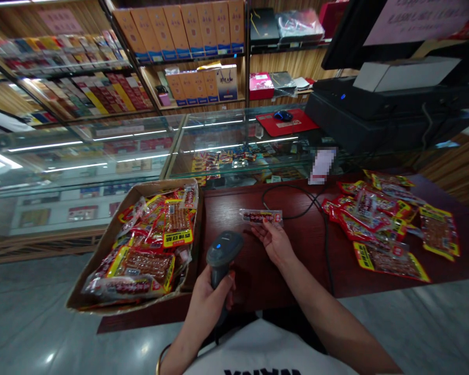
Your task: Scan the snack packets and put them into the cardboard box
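My left hand (pixel 212 299) is wrapped around the handle of a dark grey barcode scanner (pixel 224 249), whose head shows a small blue light. In my right hand (pixel 274 242) a narrow snack packet (pixel 260 216) in clear and dark red wrapping is pinched between thumb and fingers, just above the dark red wooden table. To the left of the scanner stands a cardboard box (pixel 197 208) full of red and yellow snack packets (pixel 143 265). A loose pile of similar packets (pixel 375 213) lies on the table to the right of my right hand.
A black cable (pixel 326 245) loops over the table (pixel 234 200). Behind it runs a glass display counter (pixel 214 125) with a mouse (pixel 282 115) on a red mat (pixel 305 122). A monitor and dark till equipment (pixel 379 112) stand at the back right; stocked shelves line the wall.
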The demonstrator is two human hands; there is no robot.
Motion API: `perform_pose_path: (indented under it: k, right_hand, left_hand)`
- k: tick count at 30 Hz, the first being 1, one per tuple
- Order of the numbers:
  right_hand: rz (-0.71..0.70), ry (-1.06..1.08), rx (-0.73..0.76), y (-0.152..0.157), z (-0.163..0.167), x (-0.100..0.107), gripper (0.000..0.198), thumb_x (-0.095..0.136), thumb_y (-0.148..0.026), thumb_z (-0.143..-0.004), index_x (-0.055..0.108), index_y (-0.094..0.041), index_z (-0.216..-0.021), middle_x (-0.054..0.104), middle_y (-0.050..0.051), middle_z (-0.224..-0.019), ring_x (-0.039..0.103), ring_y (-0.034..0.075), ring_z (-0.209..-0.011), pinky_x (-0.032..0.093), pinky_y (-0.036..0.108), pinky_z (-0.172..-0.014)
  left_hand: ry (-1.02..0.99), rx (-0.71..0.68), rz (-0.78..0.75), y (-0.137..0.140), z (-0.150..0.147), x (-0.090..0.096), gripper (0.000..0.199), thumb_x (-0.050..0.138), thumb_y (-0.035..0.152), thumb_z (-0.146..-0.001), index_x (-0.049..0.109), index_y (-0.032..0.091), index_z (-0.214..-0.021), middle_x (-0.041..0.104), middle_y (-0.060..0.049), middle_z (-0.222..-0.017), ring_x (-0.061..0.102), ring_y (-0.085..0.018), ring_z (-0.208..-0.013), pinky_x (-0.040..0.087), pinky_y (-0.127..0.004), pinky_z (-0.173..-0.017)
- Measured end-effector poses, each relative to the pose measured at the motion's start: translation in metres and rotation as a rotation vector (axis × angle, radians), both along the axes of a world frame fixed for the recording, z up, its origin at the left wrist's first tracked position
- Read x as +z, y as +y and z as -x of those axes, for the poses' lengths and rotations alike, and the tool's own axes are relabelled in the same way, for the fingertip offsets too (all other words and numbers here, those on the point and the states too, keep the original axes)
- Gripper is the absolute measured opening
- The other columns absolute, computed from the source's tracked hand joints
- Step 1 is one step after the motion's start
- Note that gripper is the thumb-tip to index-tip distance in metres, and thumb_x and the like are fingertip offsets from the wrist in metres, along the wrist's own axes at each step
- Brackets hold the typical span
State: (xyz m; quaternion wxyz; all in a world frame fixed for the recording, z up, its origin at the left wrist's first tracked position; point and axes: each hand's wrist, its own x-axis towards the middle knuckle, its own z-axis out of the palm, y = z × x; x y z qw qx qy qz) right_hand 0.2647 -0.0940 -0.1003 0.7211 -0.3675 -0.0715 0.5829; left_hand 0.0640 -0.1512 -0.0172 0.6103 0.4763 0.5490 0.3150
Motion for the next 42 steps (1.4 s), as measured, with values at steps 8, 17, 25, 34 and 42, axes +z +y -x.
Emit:
perform_pose_path:
  k: [8, 17, 25, 34, 42]
  right_hand:
    - [-0.026, 0.023, 0.023, 0.001, -0.001, -0.005, 0.029, 0.086, -0.032, -0.071, 0.066, -0.02, -0.089, 0.078, 0.008, -0.102, 0.075, 0.026, -0.099, 0.06, 0.041, -0.089]
    - [0.004, 0.037, 0.029, 0.0, -0.003, -0.004, 0.021, 0.081, -0.023, -0.075, 0.065, -0.02, -0.089, 0.08, 0.003, -0.091, 0.077, 0.02, -0.083, 0.063, 0.033, -0.078]
    - [-0.025, 0.026, 0.154, 0.011, 0.011, 0.038, 0.011, 0.073, -0.02, -0.079, 0.066, -0.019, -0.088, 0.08, 0.003, -0.088, 0.078, 0.021, -0.08, 0.063, 0.031, -0.073]
    - [-0.277, -0.186, 0.735, 0.068, 0.131, 0.099, 0.042, 0.088, -0.034, -0.067, 0.07, -0.022, -0.103, 0.078, 0.0, -0.091, 0.075, 0.016, -0.077, 0.061, 0.027, -0.069]
    - [-0.092, -0.91, 0.035, 0.004, -0.035, 0.074, 0.03, 0.061, -0.04, -0.086, 0.072, -0.024, -0.109, 0.074, 0.008, -0.113, 0.071, 0.023, -0.099, 0.055, 0.041, -0.09]
  left_hand:
    - [-0.01, 0.025, 0.0, 0.002, -0.001, 0.003, 0.034, 0.066, 0.041, -0.078, 0.058, 0.015, -0.099, 0.061, 0.005, -0.059, 0.05, -0.009, -0.037, 0.041, -0.021, -0.037]
    - [-0.026, 0.024, 0.008, 0.001, 0.0, 0.003, 0.032, 0.066, 0.04, -0.078, 0.057, 0.016, -0.097, 0.06, 0.006, -0.059, 0.05, -0.008, -0.038, 0.04, -0.02, -0.037]
    - [-0.082, 0.076, 0.104, 0.0, 0.009, -0.014, 0.038, 0.066, 0.045, -0.078, 0.055, 0.017, -0.101, 0.058, 0.007, -0.057, 0.049, -0.009, -0.036, 0.04, -0.019, -0.034]
    - [-0.086, 0.117, 0.13, -0.008, 0.015, -0.015, 0.044, 0.068, 0.046, -0.077, 0.055, 0.017, -0.107, 0.06, 0.007, -0.058, 0.049, -0.009, -0.038, 0.041, -0.019, -0.035]
    - [-0.055, 0.092, 0.148, 0.0, 0.021, -0.028, 0.05, 0.073, 0.054, -0.072, 0.057, 0.018, -0.104, 0.061, 0.005, -0.058, 0.051, -0.011, -0.04, 0.042, -0.021, -0.034]
